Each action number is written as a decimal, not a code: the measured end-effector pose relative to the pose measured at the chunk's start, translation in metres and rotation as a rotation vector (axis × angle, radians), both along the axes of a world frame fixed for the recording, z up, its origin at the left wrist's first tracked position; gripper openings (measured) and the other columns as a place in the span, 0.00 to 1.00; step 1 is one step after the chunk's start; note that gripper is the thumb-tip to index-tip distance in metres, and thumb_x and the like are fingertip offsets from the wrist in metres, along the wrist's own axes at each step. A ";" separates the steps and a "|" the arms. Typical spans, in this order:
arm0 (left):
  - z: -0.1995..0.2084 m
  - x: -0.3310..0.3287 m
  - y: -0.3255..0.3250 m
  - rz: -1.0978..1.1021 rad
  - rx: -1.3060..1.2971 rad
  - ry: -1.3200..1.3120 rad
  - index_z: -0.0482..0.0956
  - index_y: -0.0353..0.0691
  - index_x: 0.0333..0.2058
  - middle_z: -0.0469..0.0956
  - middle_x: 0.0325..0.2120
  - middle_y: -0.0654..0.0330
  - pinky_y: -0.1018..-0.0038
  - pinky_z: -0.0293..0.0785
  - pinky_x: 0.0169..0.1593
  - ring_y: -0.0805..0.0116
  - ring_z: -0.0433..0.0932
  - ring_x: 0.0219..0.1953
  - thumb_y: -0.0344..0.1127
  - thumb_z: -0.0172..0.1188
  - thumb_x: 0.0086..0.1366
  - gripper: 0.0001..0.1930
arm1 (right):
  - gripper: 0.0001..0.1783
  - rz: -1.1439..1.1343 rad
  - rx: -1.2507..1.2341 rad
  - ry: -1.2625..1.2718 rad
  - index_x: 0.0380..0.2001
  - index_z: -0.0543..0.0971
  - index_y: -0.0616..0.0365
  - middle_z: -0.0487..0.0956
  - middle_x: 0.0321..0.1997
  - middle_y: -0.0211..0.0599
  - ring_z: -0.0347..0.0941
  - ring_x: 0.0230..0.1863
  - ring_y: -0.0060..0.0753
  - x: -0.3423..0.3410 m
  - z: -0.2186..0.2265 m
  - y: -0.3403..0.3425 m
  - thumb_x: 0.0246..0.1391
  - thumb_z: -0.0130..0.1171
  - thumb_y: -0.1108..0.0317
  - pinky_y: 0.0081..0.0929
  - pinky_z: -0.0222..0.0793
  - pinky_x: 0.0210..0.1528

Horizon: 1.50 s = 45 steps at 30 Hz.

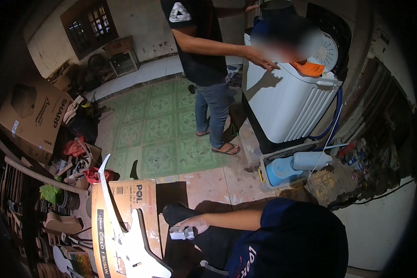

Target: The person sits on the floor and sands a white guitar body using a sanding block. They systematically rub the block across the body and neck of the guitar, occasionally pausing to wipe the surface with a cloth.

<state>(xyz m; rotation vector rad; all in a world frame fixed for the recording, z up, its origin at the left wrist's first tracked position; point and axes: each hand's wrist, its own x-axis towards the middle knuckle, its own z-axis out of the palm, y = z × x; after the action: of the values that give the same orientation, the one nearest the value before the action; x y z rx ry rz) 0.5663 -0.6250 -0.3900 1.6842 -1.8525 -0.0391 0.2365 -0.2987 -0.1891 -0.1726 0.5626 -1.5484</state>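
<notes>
My right hand (197, 224), reaching leftward from a dark blue sleeve, is closed around a small grey block (181, 233) above my dark-clothed leg (213, 245). What the block is exactly, I cannot make out. To its left, a white, angular electric guitar body (141, 248) with a dark edge and a long pale neck (107, 194) lies on a brown cardboard box (149, 199). The guitar and hand are apart. My left hand does not show.
Ahead, a person (201, 51) in sandals stands beside a white washing machine (287, 102); a blurred head is over it. A grey tub (265, 173) holds blue containers. Left are a large carton (32, 116), a plant (51, 193) and an unfinished guitar body (62, 223).
</notes>
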 end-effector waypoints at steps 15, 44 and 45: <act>-0.012 -0.001 -0.006 0.654 -0.046 -1.515 0.60 0.27 0.68 0.54 0.70 0.31 0.20 0.36 0.63 0.26 0.46 0.72 0.70 0.48 0.63 0.50 | 0.26 -0.021 0.038 0.034 0.64 0.71 0.49 0.80 0.50 0.27 0.77 0.46 0.20 0.003 0.007 -0.001 0.62 0.57 0.66 0.22 0.76 0.46; 0.012 -0.028 0.016 0.044 0.150 -0.101 0.61 0.31 0.68 0.55 0.70 0.35 0.27 0.40 0.66 0.32 0.50 0.73 0.71 0.47 0.65 0.49 | 0.30 0.015 -0.003 0.005 0.67 0.67 0.52 0.78 0.56 0.27 0.76 0.53 0.21 -0.002 -0.007 0.001 0.62 0.55 0.70 0.23 0.74 0.53; 0.014 -0.029 0.017 0.047 0.162 -0.112 0.61 0.31 0.68 0.55 0.70 0.36 0.27 0.40 0.66 0.33 0.50 0.73 0.71 0.47 0.65 0.49 | 0.28 -0.003 0.011 0.001 0.65 0.69 0.50 0.79 0.53 0.26 0.77 0.49 0.20 0.000 -0.006 0.000 0.61 0.56 0.69 0.22 0.75 0.49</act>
<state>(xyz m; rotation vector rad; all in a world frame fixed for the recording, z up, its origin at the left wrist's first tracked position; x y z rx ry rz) 0.5373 -0.6081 -0.3761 1.8738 -1.9359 -0.0784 0.2363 -0.2988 -0.1952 -0.1641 0.5722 -1.5479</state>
